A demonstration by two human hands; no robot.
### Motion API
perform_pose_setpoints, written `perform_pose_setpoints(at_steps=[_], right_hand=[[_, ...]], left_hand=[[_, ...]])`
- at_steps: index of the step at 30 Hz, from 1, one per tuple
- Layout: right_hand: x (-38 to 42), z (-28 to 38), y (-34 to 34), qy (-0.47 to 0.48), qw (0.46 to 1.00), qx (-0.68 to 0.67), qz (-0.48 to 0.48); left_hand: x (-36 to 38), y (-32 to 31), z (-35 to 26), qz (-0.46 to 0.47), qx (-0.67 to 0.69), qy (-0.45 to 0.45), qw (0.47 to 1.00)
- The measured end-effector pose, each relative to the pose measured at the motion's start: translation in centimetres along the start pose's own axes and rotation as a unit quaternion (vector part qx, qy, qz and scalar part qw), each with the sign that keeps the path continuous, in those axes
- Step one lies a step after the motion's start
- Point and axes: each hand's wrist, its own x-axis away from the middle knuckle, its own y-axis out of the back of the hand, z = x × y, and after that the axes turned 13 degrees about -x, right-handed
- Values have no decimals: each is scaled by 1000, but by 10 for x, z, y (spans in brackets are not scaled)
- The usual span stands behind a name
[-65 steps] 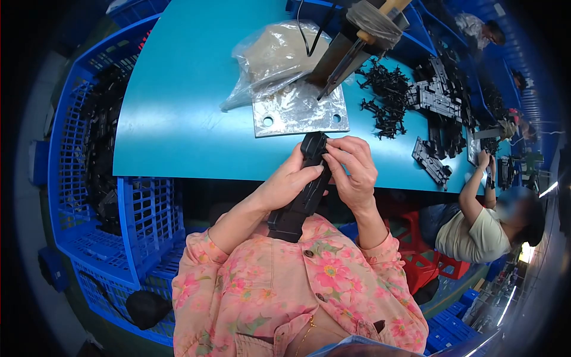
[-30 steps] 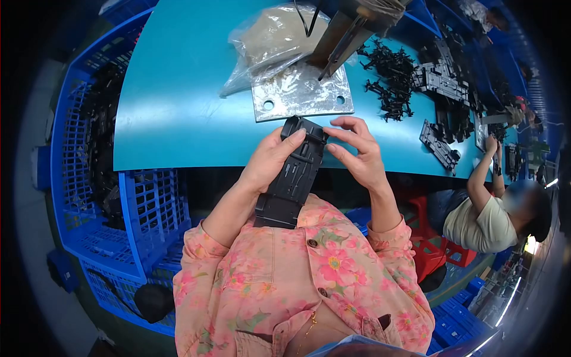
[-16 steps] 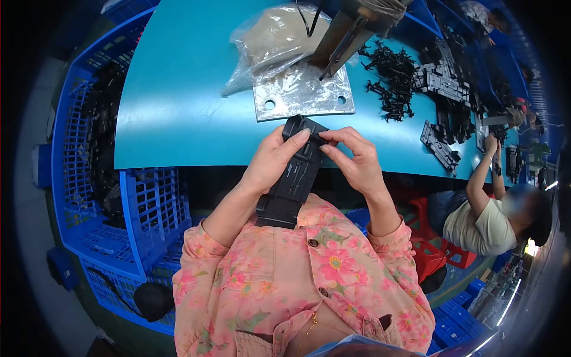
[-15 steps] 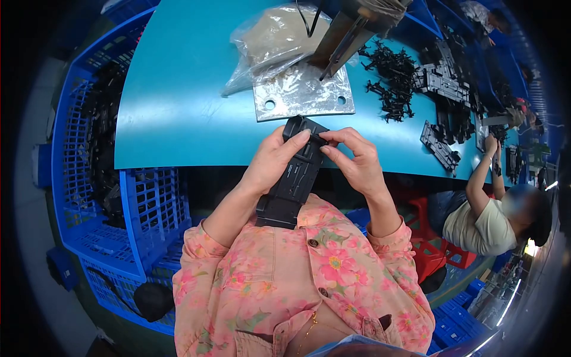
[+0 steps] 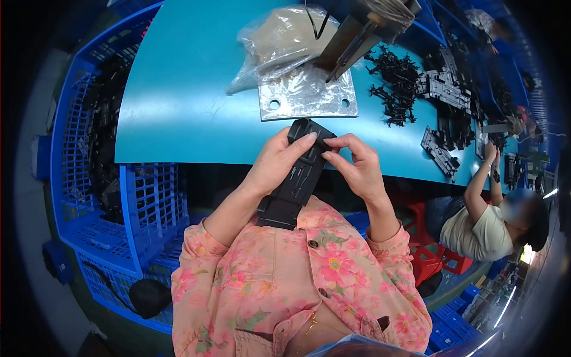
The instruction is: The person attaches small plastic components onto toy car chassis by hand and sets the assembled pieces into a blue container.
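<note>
A long black plastic part [image 5: 295, 181] is held slantwise in front of my chest, its upper end near the table edge. My left hand [image 5: 275, 162] grips it from the left side, thumb lying over its face. Fingers of my right hand [image 5: 358, 165] are pinched together at its upper right edge; whether a small piece sits between them is hidden. Just beyond the part lies a metal plate [image 5: 309, 107] with two holes, at the foot of an upright metal tool [image 5: 348, 50]. A clear plastic bag [image 5: 279, 38] rests behind the plate.
Small black parts [image 5: 395, 83] are heaped on the turquoise table [image 5: 184, 107], with grey-and-black parts [image 5: 443, 89] farther right. Blue crates [image 5: 157, 202] holding black parts stand at the left. At the right, a co-worker [image 5: 479, 229] reaches over the table near red stools [image 5: 425, 262].
The view has shifted slightly. My right fingers stay pinched at the part's upper right edge, and my left hand keeps its hold.
</note>
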Motion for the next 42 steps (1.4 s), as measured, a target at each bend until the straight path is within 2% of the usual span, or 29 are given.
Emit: perform_pose_setpoints(at_steps=[9,18,23,27,42], right_hand=[[-7,6,1,9,999,48,1],[-6,5,1,-6,999,39,0],[-1,10,-12,137,981,116,-75],[3,5,-22,204,964,116,-127],[5,6,-24,227,958,114,-132]], left_hand=[[-1,2,-1,1,-4,2,1000],[-1,2,0,7,-6,2,1000],[3,1,-4,-21,-4,-18,1000],[11,-1,-12,-28,-13,-42,999],[16,-1,-13,-24,-32,-72,997]])
